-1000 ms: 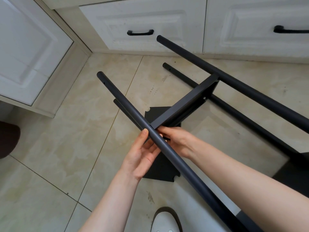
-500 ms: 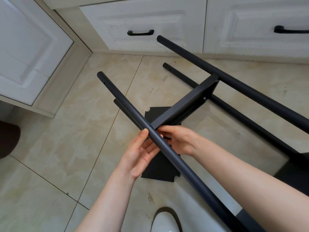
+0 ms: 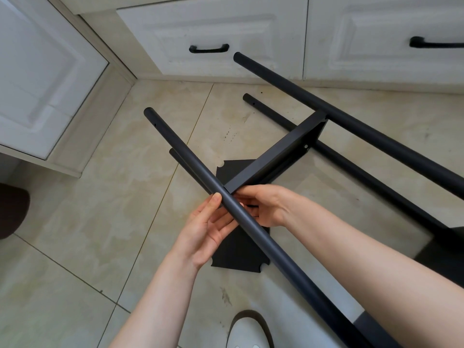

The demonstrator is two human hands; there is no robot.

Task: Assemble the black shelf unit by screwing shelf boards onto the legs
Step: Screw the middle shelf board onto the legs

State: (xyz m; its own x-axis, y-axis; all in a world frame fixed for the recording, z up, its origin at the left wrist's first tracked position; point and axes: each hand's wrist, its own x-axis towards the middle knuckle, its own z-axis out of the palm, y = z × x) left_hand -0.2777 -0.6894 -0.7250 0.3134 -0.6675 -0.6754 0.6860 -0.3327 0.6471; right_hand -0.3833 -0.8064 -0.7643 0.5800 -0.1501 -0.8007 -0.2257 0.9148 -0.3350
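Note:
The black shelf unit lies on its side on the tiled floor. The near leg (image 3: pixel 180 151) runs diagonally from upper left to lower right. One shelf board (image 3: pixel 276 154) spans from this leg to the far leg (image 3: pixel 326 104). My left hand (image 3: pixel 206 229) holds the near leg just below the joint, thumb on its side and fingers under it. My right hand (image 3: pixel 268 204) grips the board's corner where it meets the leg. The leg hides its fingertips and anything they pinch. A loose shelf board (image 3: pixel 238 249) lies flat on the floor under my hands.
Two lower legs (image 3: pixel 351 167) lie close to the floor. Another mounted board (image 3: pixel 447 252) shows at the right edge. White cabinets (image 3: pixel 226 28) with black handles line the back and left. A dark brown object (image 3: pixel 12 212) sits at the left edge, my shoe (image 3: pixel 248 332) at the bottom.
Both hands stay at the joint of the near leg and the board. My right hand's fingers have shifted slightly there. The frame has not moved.

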